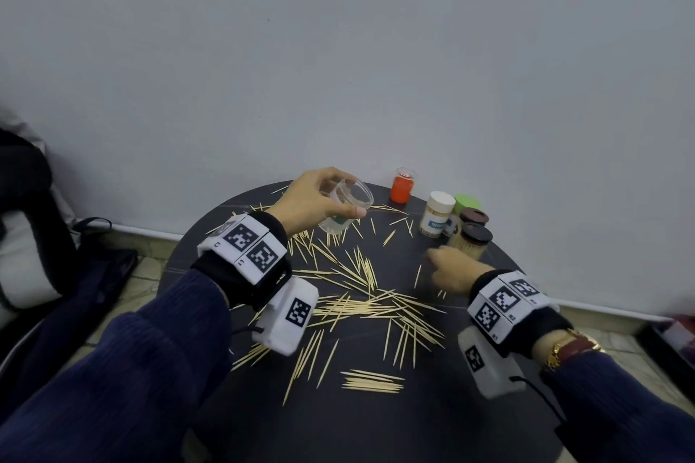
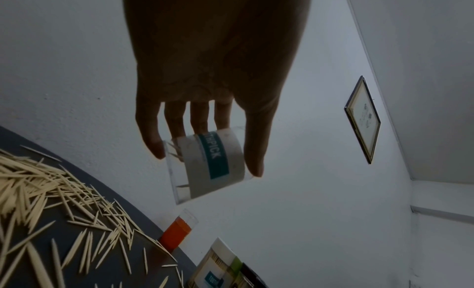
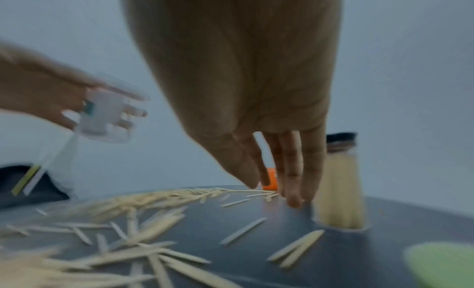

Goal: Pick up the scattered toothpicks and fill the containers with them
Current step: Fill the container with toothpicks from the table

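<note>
Many wooden toothpicks [image 1: 361, 297] lie scattered over the round dark table [image 1: 376, 425]; they also show in the left wrist view [image 2: 38, 191] and, blurred, in the right wrist view [image 3: 143, 203]. My left hand [image 1: 340, 195] grips a clear plastic container [image 1: 353, 195] with a teal label, held tilted above the table's far side. In the left wrist view the container [image 2: 218, 176] holds a few toothpicks, with my left hand [image 2: 206, 160] wrapped round it. My right hand [image 1: 432, 259] hovers low at the right with fingers straight and pointing down [image 3: 274, 193], holding nothing, its tips just above the tabletop.
At the far right stand an orange jar [image 1: 401, 187], a white-lidded labelled container [image 1: 436, 214], a green lid [image 1: 466, 202] and two dark-lidded jars of toothpicks [image 1: 470, 241], one right beside my right fingers [image 3: 338, 183]. The wall runs close behind. A dark bag [image 1: 37, 237] lies left of the table.
</note>
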Demonstrator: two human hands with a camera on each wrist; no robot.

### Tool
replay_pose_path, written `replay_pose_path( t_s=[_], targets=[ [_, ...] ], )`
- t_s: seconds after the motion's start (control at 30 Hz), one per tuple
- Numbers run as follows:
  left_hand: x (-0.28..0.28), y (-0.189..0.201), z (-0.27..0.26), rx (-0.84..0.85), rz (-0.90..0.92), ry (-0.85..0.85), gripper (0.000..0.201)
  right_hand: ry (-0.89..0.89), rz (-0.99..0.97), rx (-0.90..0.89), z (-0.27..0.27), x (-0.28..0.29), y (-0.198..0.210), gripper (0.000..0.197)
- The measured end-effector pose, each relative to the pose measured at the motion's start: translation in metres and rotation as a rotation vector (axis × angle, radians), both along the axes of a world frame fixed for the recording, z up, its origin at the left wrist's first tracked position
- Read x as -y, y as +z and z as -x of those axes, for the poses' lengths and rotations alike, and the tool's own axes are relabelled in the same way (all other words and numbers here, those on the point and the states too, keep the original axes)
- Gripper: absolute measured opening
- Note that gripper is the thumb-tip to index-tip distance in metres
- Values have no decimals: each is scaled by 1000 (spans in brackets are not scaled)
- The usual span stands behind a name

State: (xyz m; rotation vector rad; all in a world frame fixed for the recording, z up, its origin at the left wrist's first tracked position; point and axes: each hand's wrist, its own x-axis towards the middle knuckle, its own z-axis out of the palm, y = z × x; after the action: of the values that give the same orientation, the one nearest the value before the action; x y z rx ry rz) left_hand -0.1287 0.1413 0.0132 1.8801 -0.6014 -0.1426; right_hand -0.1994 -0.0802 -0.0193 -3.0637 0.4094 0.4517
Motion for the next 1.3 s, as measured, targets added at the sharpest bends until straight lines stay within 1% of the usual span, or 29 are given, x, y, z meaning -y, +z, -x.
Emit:
replay_pose_path(
  t_s=[0.1, 0.17, 0.3, 0.47, 0.63, 0.8, 0.9, 1.1, 1.2, 1.3],
  targets=[
    [-2, -1, 1, 5, -11, 0, 50, -102, 66, 11, 0, 24, -6, 33],
    [-4, -1, 1, 3, -13, 7, 50, -113, 96, -37, -1, 28, -11, 25],
    [-7, -2, 2, 3, -10, 9, 50, -105, 103, -92, -8, 20, -17, 36],
    [-21, -4, 0, 5, -20, 28, 56, -43, 43, -43, -24, 1, -18, 37],
    [-36, -6, -3, 12, -36, 76, 56, 112, 0, -31, -32, -24, -18, 35],
    [-45, -7, -3, 14, -35, 92, 53, 219, -66, -20, -31, -45, -18, 43],
    [-46, -9, -1, 15, -45, 95, 56, 263, -137, -14, -27, -57, -16, 53],
    [-44, -12, -1, 19, -56, 84, 57, 410, -231, -73, -11, -77, -11, 73],
    [-42, -13, 0, 20, -66, 88, 56, 430, -211, -88, -6, -81, -13, 81],
    [-39, -13, 1, 17, -67, 97, 57, 444, -126, -41, -5, -85, -15, 78]
  ],
)
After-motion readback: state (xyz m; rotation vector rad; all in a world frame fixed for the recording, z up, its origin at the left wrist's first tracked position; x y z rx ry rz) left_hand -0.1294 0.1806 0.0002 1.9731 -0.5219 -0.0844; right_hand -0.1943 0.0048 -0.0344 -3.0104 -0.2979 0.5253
